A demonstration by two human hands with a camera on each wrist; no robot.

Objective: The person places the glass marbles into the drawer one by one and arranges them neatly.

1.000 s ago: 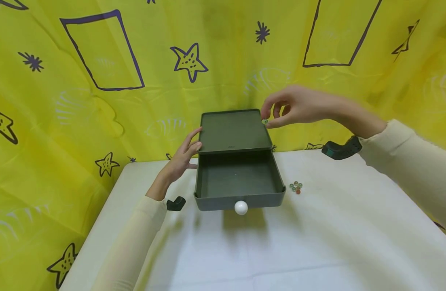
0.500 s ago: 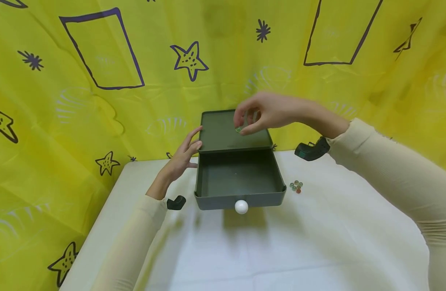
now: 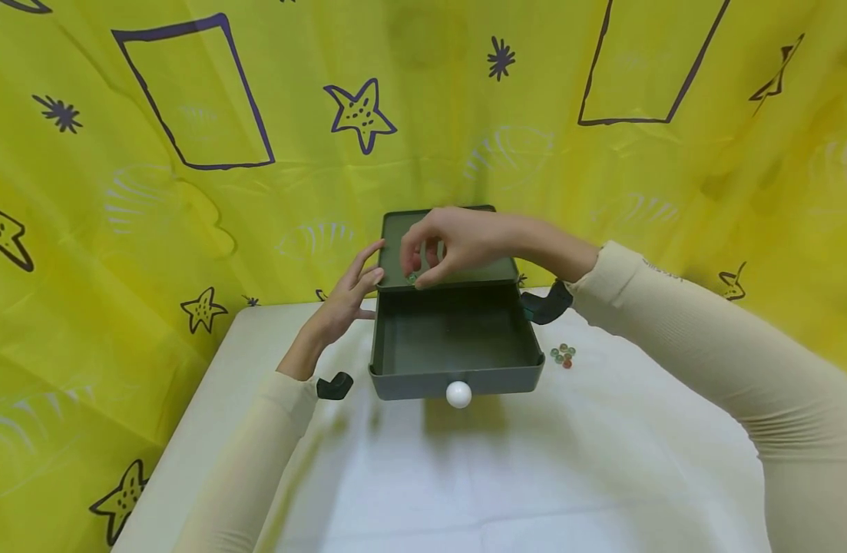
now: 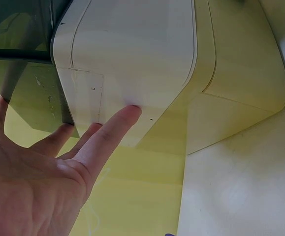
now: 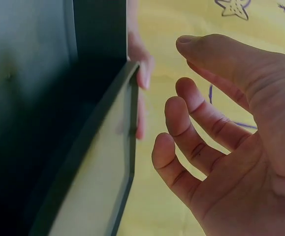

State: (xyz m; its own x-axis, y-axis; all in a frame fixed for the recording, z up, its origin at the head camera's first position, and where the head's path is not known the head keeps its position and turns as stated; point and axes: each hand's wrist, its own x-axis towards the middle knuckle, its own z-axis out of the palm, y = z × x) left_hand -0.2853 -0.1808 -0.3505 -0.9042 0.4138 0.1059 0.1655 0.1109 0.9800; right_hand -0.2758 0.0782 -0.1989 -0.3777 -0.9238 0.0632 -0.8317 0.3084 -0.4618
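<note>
In the head view, my right hand point(image 3: 458, 242) is above the top of a dark green drawer box point(image 3: 495, 269), pinching a small green glass marble point(image 3: 412, 278) between thumb and fingertips. The marble does not show in the right wrist view, where the curved fingers point(image 5: 176, 115) stand beside the box's rim. Toward me, the box's drawer point(image 3: 458, 338) is pulled out, its white round knob point(image 3: 458, 395) at the front. My left hand point(image 3: 340, 303) rests straight fingers against the box's left side; the left wrist view shows the fingertips point(image 4: 132, 113) on pale lower panels.
Several marbles point(image 3: 563, 353), one of them red-orange, lie in a cluster on the white table point(image 3: 603, 461) right of the drawer. A yellow curtain point(image 3: 423, 100) with starfish drawings hangs directly behind the box.
My right hand has carried the marble leftward and down, from beside the box's back right corner to over its top near the left. The left hand and drawer have stayed put.
</note>
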